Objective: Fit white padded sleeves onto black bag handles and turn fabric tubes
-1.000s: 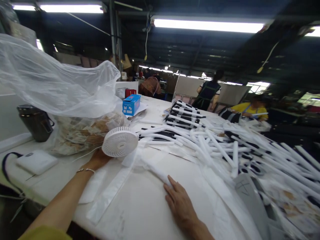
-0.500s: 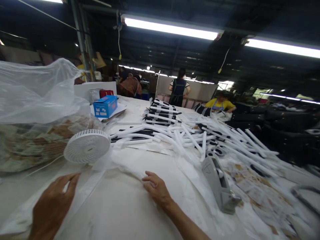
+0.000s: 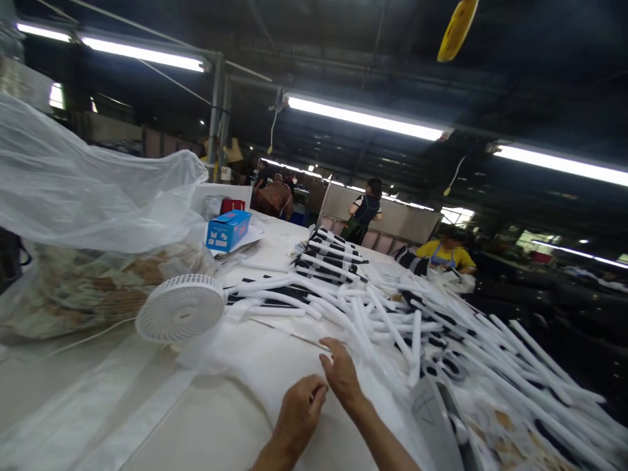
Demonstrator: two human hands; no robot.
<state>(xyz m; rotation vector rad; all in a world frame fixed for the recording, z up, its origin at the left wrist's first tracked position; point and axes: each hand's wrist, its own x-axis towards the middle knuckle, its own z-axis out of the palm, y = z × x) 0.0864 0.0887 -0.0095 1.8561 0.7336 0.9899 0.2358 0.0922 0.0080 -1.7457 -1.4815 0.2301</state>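
My left hand (image 3: 298,407) is closed, its thumb and fingers curled together just beside my right hand. What its fingertips hold, if anything, I cannot make out. My right hand (image 3: 342,376) reaches over the table with its fingers apart and nothing visible in them. Beneath both hands lies a thin, translucent white plastic sheet (image 3: 260,363) spread on the white table (image 3: 210,418). A grey tape dispenser (image 3: 439,425) stands to the right of my right hand, partly cut off by the lower edge.
A white fan (image 3: 181,311) and a large clear plastic bag (image 3: 112,275) of small packets stand left. White tubes (image 3: 387,324) and black-and-white bundles (image 3: 333,255) cover the far and right side. Behind is a blue box (image 3: 228,230). Other people work farther back.
My left hand has moved right, from near the fan to beside my right hand, and its fingers have closed. The view has tilted upward and turned slightly left.
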